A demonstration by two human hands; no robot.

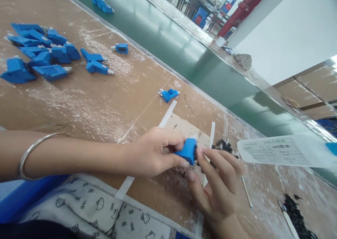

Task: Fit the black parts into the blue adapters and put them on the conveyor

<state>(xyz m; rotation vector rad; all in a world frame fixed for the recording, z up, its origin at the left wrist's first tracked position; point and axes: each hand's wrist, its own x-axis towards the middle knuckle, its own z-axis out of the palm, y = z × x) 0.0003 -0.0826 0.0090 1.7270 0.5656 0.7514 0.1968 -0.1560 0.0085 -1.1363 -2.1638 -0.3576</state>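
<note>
My left hand [160, 151], with a silver bangle on its wrist, pinches a small blue plastic part [190, 149] between thumb and fingers. At the part's right end, where a dark spot shows, the fingertips of my right hand [216, 183] are pressed together. What lies between those fingertips is too small and covered to make out. Both hands are above a pale spotted sheet [181, 125] taped to the bench. Small black pieces [223, 146] lie just right of the blue part. Another blue part with white ends [169, 94] rests beyond the sheet.
Many blue parts [52, 72] are heaped at the left on the brown bench [86, 102]. A green belt [189, 56] runs behind, carrying blue pieces [101, 2]. To the right are a labelled white bottle [279, 151], a cotton swab [246, 192] and black strips [296, 214].
</note>
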